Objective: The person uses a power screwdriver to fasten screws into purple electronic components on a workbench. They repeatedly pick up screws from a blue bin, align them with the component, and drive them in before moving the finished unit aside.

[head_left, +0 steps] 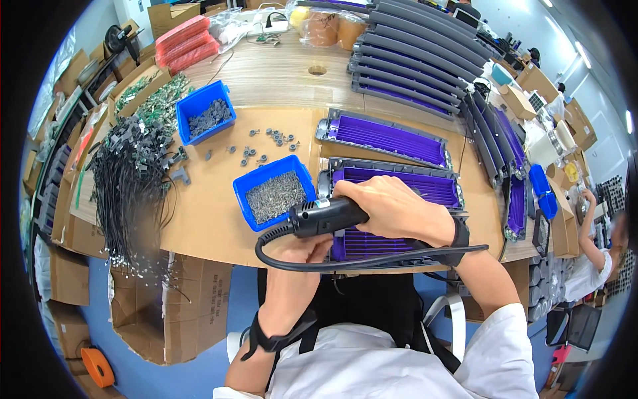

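White shirt [372, 362] is closest in my head view, with my arms reaching past it over the brown worktop [206, 199]. My right hand [395, 207] is wrapped firmly round a black power screwdriver [329, 217], up over the nearest purple panel [372, 243] by the table edge. Bit's hidden from up here, so no clue if it's touching anything. Left hand [302, 249] is tucked below the cord end, fingers curled near that panel; can't tell if they're pinching something. Hands are close together, tool in between.

Tips, for what they're worth: I'd square the driver up first, since it looks pretty tilted, and keep left fingertips well clear of the bit. I'd also flick the cord [399, 256] aside, as it sweeps across the left hand to my right wrist and could tug the tip off line. Screws [274, 197] are handy in the blue tray [268, 173] just left.

Pose-wise: right forearm comes in from the lower right, elbow wide, back of the hand up. Left forearm runs up steeply from the lower left.
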### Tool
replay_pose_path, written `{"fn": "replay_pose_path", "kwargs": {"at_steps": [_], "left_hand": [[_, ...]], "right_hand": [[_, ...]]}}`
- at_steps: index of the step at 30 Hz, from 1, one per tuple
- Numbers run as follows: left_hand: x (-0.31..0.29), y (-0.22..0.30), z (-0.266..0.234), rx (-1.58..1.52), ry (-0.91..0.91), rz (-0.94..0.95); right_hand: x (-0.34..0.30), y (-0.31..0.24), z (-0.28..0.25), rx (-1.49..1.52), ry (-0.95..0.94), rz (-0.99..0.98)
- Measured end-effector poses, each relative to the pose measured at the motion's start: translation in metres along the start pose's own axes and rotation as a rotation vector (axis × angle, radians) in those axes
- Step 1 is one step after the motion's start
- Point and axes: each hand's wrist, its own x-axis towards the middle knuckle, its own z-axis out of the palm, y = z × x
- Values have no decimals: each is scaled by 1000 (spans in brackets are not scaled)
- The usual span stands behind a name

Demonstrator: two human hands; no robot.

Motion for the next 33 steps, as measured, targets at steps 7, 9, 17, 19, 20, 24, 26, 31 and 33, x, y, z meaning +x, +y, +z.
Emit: {"fn": "replay_pose_path", "kwargs": {"at_steps": [7, 9, 17, 19, 20, 24, 26, 31, 33], "left_hand": [[15, -21, 21, -118, -43, -98], [15, -25, 23, -123, -17, -18], [16, -32, 21, -66, -92, 97], [14, -24, 21, -36, -41, 95], [13, -21, 22, -20, -15, 91], [12, -27, 21, -41, -16, 143], [13, -23, 19, -72, -43, 116], [15, -22, 18, -33, -20, 158], [16, -21, 17, -42, -33, 159]], "right_hand": [[-2, -1, 3, 33, 52, -2], [-3, -1, 5, 33, 72, 7], [-6, -1, 9, 47, 150, 1], [-9, -7, 3, 55, 92, 85], [-10, -9, 0, 60, 61, 125], [-17, 3, -5, 167, 257, 82], [-20, 5, -14, 233, 349, 131], [-29, 6, -32, 442, 583, 172], [-32, 9, -41, 497, 584, 187]]}}
